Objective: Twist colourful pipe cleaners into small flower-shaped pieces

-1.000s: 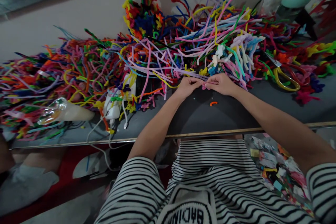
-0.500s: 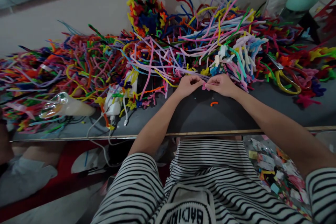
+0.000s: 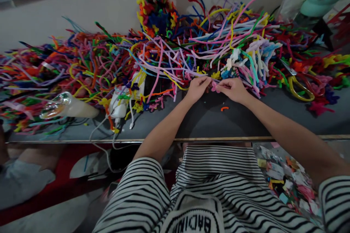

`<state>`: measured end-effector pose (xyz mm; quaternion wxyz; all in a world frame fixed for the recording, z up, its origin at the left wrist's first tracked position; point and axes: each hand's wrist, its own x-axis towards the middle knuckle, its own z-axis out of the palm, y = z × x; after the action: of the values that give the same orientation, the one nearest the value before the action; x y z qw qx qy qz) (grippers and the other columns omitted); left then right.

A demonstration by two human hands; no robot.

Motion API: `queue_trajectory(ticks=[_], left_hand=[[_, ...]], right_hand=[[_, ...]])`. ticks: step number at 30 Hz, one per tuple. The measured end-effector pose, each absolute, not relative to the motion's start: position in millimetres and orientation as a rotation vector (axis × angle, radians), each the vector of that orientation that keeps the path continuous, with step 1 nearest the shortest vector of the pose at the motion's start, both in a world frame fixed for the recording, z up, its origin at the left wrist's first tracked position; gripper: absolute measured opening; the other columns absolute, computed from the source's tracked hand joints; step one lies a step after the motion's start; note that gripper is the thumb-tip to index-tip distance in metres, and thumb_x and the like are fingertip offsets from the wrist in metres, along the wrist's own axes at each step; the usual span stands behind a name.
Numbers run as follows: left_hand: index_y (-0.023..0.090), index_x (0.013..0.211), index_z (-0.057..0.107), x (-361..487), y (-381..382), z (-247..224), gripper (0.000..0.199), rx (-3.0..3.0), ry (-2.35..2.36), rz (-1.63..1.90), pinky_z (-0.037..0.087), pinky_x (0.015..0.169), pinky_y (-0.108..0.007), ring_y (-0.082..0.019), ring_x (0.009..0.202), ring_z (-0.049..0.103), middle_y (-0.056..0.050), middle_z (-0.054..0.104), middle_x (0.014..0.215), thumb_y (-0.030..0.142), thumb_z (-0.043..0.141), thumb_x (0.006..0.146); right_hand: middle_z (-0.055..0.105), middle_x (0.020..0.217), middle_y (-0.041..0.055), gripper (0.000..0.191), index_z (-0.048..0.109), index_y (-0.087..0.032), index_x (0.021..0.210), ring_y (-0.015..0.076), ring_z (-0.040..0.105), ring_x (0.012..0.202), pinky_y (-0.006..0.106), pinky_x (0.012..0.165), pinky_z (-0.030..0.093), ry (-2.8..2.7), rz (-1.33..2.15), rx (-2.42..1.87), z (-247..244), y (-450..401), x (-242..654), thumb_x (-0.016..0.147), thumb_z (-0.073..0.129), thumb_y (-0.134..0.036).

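Note:
Between my two hands is a small pink pipe cleaner bent into looped, flower-like petals. My left hand is closed in a pinch at its left side, with the fingertips partly hiding what they grip. My right hand pinches its right edge between thumb and forefinger. Just behind the hands lies a heap of long pipe cleaners in many colours. A short orange offcut rests on the dark table in front of my hands.
Yellow-handled scissors lie at the right. A white power adapter with cables and a clear plastic cup stand to the left. A bundle of pipe-cleaner flowers is at the back. Another person's leg shows at lower left.
My hands have drawn slightly apart at the fingertips, so more of the pink looped piece shows. The whole view has shifted a little.

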<state>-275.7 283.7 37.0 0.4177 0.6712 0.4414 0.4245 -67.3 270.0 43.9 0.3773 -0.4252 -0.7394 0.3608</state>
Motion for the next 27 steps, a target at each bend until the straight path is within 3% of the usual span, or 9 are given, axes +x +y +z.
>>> queue_trajectory(ticks=[3,9,13,16,18,21,24,27], left_hand=[[0.015,0.087,0.075,-274.4,281.8,38.5,0.031,1.72,1.066,1.084,0.047,0.054,-0.02,-0.008,0.054,0.062,-0.002,0.073,0.071,0.045,0.068,0.092],[0.015,0.088,0.077,-272.9,284.6,34.7,0.029,1.675,1.162,1.175,0.051,0.057,-0.021,-0.008,0.053,0.06,-0.001,0.073,0.068,0.043,0.068,0.094],[0.016,0.095,0.078,-271.1,284.7,31.4,0.034,1.796,1.087,1.222,0.056,0.073,-0.024,-0.012,0.073,0.071,-0.005,0.08,0.086,0.049,0.073,0.091],[0.017,0.096,0.08,-269.0,280.9,32.6,0.03,1.83,1.1,1.208,0.056,0.07,-0.024,-0.013,0.073,0.071,-0.003,0.079,0.082,0.046,0.074,0.091],[0.017,0.091,0.08,-268.2,279.6,34.3,0.028,1.782,1.133,1.226,0.052,0.062,-0.022,-0.011,0.064,0.067,-0.001,0.076,0.073,0.045,0.073,0.091],[0.017,0.086,0.078,-268.3,281.6,36.7,0.029,1.624,1.127,1.281,0.047,0.054,-0.02,-0.009,0.058,0.062,0.0,0.072,0.068,0.045,0.074,0.092],[0.016,0.084,0.075,-268.1,284.7,38.1,0.034,1.45,1.039,1.273,0.043,0.049,-0.02,-0.007,0.052,0.057,0.001,0.065,0.062,0.049,0.074,0.092],[0.016,0.085,0.072,-266.1,283.6,39.7,0.036,1.381,0.941,1.24,0.043,0.049,-0.019,-0.006,0.05,0.053,0.003,0.061,0.06,0.052,0.076,0.091]], right_hand=[[0.068,0.064,0.003,0.041,0.079,-0.017,0.075,0.0113,0.048,0.056,0.029,0.058,0.034,-1.894,0.928,-1.097,42.5,272.0,-67.6,0.088,0.071,-0.055],[0.059,0.058,-0.0001,0.04,0.073,-0.018,0.074,0.0105,0.048,0.053,0.027,0.054,0.035,-1.797,1.033,-1.03,42.2,276.1,-67.1,0.091,0.068,-0.053],[0.066,0.066,0.0018,0.041,0.076,-0.017,0.086,0.0099,0.05,0.049,0.027,0.05,0.038,-1.745,1.096,-1.05,39.0,276.6,-69.1,0.087,0.072,-0.057],[0.069,0.071,0.0032,0.044,0.076,-0.016,0.096,0.0104,0.051,0.048,0.027,0.049,0.042,-1.698,1.101,-1.039,38.5,273.7,-71.6,0.088,0.071,-0.06],[0.073,0.077,0.0052,0.041,0.075,-0.017,0.1,0.0132,0.058,0.053,0.029,0.054,0.049,-1.732,1.001,-1.038,41.3,270.5,-72.4,0.092,0.068,-0.056],[0.079,0.092,0.0091,0.028,0.074,-0.018,0.103,0.0216,0.073,0.078,0.037,0.076,0.059,-1.902,0.638,-1.05,47.7,267.2,-71.1,0.099,0.061,-0.043],[0.081,0.107,0.0109,0.027,0.074,-0.021,0.107,0.0264,0.076,0.1,0.042,0.092,0.058,-1.991,0.266,-1.031,50.8,268.6,-67.6,0.104,0.05,-0.034],[0.08,0.11,0.0112,0.028,0.074,-0.022,0.11,0.0265,0.076,0.105,0.042,0.096,0.058,-1.91,0.073,-1.031,49.8,272.1,-63.9,0.106,0.048,-0.032]])
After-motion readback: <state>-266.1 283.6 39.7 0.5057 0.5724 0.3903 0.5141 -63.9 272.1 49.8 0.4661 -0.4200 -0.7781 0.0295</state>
